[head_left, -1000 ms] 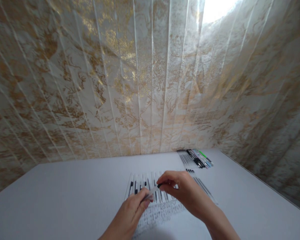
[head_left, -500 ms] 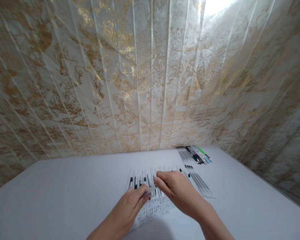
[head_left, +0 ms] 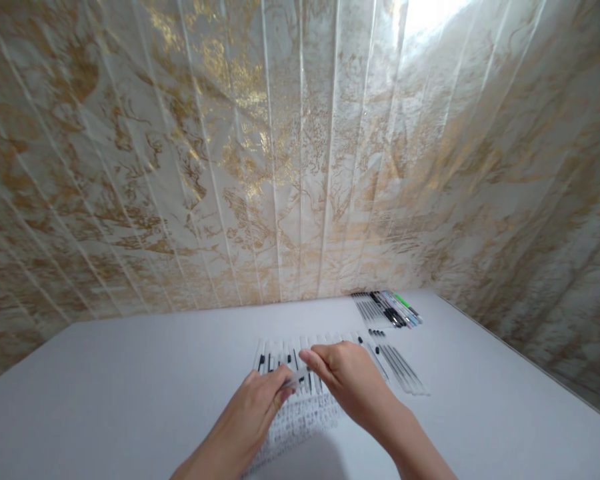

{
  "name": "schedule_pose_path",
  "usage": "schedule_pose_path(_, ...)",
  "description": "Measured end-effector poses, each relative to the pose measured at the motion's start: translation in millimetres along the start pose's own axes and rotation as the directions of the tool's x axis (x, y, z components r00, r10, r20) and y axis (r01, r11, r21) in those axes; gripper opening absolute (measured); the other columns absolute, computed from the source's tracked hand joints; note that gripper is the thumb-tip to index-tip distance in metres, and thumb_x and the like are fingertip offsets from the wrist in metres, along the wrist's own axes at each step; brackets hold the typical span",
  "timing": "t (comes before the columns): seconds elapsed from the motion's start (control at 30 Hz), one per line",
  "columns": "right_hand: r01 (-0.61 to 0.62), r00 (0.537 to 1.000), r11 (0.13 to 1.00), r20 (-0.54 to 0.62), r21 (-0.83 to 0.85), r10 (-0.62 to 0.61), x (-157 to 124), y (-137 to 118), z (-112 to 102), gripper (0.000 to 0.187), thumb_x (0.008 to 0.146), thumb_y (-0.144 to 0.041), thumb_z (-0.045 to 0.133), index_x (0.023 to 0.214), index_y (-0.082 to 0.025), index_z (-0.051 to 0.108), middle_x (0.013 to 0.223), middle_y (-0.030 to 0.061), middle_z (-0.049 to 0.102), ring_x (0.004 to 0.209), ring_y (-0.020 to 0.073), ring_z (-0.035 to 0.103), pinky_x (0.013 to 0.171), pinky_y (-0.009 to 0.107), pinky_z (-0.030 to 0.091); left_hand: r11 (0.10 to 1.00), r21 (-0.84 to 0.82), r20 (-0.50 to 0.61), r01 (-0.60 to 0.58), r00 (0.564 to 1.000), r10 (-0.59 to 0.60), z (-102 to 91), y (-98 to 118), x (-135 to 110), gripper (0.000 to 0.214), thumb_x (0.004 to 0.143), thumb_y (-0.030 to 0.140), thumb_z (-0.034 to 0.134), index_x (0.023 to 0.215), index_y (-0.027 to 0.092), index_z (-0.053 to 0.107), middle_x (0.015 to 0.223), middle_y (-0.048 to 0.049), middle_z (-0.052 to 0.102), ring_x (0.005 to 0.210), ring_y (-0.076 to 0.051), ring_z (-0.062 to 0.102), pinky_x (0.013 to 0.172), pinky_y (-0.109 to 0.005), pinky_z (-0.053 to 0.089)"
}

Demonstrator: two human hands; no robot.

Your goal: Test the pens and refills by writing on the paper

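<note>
Printed sheet under the pens: dense small text, unreadable. Left hand grip clamped on a clear pen, held low over the row of clear pens mid-counter. Right hand sits just beside the pen's end and covers part of the row; cannot tell its grip. Thin refills lie to the right, coloured pens near the wall.
</note>
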State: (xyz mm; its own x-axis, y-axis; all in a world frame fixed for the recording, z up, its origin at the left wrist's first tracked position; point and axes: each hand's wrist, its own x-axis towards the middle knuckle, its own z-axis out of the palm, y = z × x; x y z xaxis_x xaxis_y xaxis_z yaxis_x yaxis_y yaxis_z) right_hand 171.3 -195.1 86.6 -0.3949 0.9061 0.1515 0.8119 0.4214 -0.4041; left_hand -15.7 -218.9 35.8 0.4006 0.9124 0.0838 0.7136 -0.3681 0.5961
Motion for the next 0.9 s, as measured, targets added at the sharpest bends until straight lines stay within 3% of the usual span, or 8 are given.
schedule_pose_path(0.07, 0.016, 1.0, 0.998, -0.004, 0.067, -0.016, -1.0, 0.1, -1.8, 0.044, 0.098, -0.041, 0.036, 0.061, -0.02, 0.048, 0.055, -0.0026, 0.053, 0.051, 0.0127, 0.045, 0.053, 0.024, 0.024, 1.0, 0.001, -0.007, -0.009, 1.0, 0.009, -0.5, -0.2, 0.3, 0.032, 0.098, 0.041, 0.024, 0.083, 0.024, 0.047, 0.078, 0.0021, 0.06, 0.074, -0.018, 0.055, 0.07, -0.027, 0.036)
schedule_pose_path(0.2, 0.115, 0.993, 0.984, -0.037, 0.138, -0.111, -4.0, -0.5, -4.5, 0.02, 0.095, -0.03, 0.045, 0.077, -0.021, 0.052, 0.072, -0.0012, 0.061, 0.061, 0.0131, 0.052, 0.056, 0.021, 0.03, 1.0, 0.001, -0.008, -0.027, 1.0, 0.027, -0.3, -1.2, 1.0, 0.031, 0.098, 0.04, 0.025, 0.085, 0.024, 0.048, 0.079, 0.0023, 0.062, 0.074, -0.018, 0.056, 0.072, -0.026, 0.036)
schedule_pose_path(0.37, -0.003, 1.0, 0.997, -0.002, 0.074, 0.003, -1.6, -0.7, -1.7, 0.048, 0.099, -0.04, 0.031, 0.058, -0.02, 0.046, 0.053, -0.0012, 0.053, 0.051, 0.0136, 0.047, 0.052, 0.025, 0.025, 1.0, 0.011, -0.027, -0.017, 0.999, 0.017, 2.8, -3.6, 0.5, 0.031, 0.098, 0.037, 0.026, 0.083, 0.024, 0.049, 0.079, 0.0008, 0.063, 0.073, -0.019, 0.056, 0.07, -0.027, 0.036)
schedule_pose_path(0.53, 0.084, 0.996, 0.984, -0.009, 0.16, -0.084, -4.2, -1.4, -6.3, 0.019, 0.095, -0.03, 0.044, 0.08, -0.021, 0.05, 0.073, -0.0007, 0.061, 0.063, 0.0139, 0.053, 0.057, 0.022, 0.031, 1.0, 0.015, -0.022, 0.004, 1.0, -0.004, 2.6, -3.4, -0.8, 0.029, 0.098, 0.036, 0.029, 0.086, 0.024, 0.052, 0.082, 0.0012, 0.064, 0.076, -0.019, 0.056, 0.071, -0.026, 0.036)
schedule_pose_path(0.73, -0.017, 1.0, 0.999, -0.011, 0.041, 0.018, 0.4, 0.6, 3.3, 0.042, 0.098, -0.039, 0.034, 0.061, -0.021, 0.043, 0.055, -0.002, 0.051, 0.052, 0.0142, 0.045, 0.053, 0.025, 0.023, 0.999, 0.004, -0.011, 0.043, 0.999, -0.043, 1.5, -1.1, -2.4, 0.029, 0.099, 0.034, 0.03, 0.085, 0.023, 0.052, 0.083, 0.0001, 0.064, 0.078, -0.02, 0.056, 0.071, -0.026, 0.036)
schedule_pose_path(0.9, 0.087, 0.996, 0.989, -0.026, 0.12, -0.085, -3.4, 0.2, -0.2, 0.027, 0.096, -0.033, 0.042, 0.071, -0.022, 0.046, 0.065, -0.0029, 0.055, 0.057, 0.0129, 0.047, 0.055, 0.022, 0.028, 1.0, -0.004, -0.032, 0.025, 0.999, -0.026, 3.2, 0.1, -3.5, 0.028, 0.098, 0.036, 0.031, 0.087, 0.024, 0.054, 0.085, 0.0, 0.066, 0.08, -0.02, 0.057, 0.071, -0.026, 0.037)
